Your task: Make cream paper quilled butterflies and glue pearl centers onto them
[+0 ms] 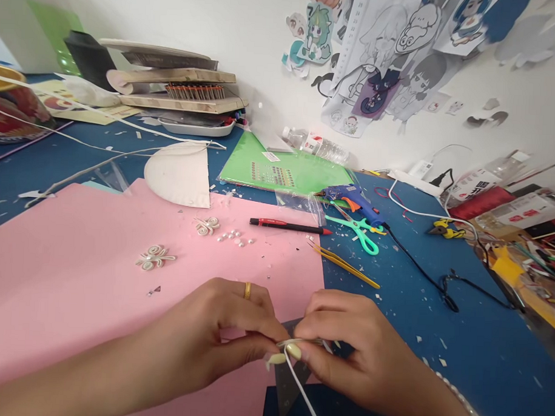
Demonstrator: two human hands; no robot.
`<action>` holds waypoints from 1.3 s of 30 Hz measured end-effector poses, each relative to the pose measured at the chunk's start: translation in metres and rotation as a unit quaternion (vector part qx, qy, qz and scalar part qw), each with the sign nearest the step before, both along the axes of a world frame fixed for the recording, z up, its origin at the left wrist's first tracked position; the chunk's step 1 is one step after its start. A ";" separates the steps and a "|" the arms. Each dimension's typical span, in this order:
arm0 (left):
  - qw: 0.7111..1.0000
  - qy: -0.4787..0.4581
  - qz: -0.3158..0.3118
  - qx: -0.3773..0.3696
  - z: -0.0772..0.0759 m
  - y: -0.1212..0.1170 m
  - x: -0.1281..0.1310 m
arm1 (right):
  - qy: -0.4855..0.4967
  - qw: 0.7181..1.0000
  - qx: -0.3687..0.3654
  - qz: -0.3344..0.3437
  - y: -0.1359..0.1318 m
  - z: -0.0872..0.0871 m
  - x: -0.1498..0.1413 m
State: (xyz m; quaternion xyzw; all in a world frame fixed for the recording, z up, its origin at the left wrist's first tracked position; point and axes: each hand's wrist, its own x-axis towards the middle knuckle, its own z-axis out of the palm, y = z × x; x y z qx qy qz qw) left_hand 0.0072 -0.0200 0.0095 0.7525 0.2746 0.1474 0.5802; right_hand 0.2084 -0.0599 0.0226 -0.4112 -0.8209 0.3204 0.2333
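Labels show but few can be read: the clear plastic bottle with a red-and-white label point(324, 148) lies by the wall, its print too small to make out, and the small white sticker point(270, 156) on the shiny green plastic packet point(238, 161) is just as unreadable. Pale lettering runs along the slim red-and-black pen point(290, 225), also illegible.

The thin white cord point(301, 383) is at the near edge of the pink paper sheet point(92, 298) on the blue bench point(400, 333), between the two hands. Its loose length slants from the fingertips down and to the right, out of the bottom of the view; a short stretch lies roughly level between the fingers. The left hand point(234, 322) pinches it, thumb and forefinger closed together; the right hand point(357, 335) does likewise, the thumbs nearly touching. The fingers cover much of the worked part, so its shape seems flat and looped but is hard to confirm. Beneath is a dark grey triangular ruler point(285, 393).
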 end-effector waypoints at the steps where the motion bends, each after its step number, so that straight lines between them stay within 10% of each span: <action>1: 1.000 0.000 -0.001 -0.003 0.000 0.000 0.000 | -0.002 1.000 0.000 0.001 0.000 0.000 0.000; 39: 0.997 -0.041 0.002 0.064 -0.001 -0.010 0.005 | 0.014 1.000 -0.020 0.018 -0.006 -0.006 -0.006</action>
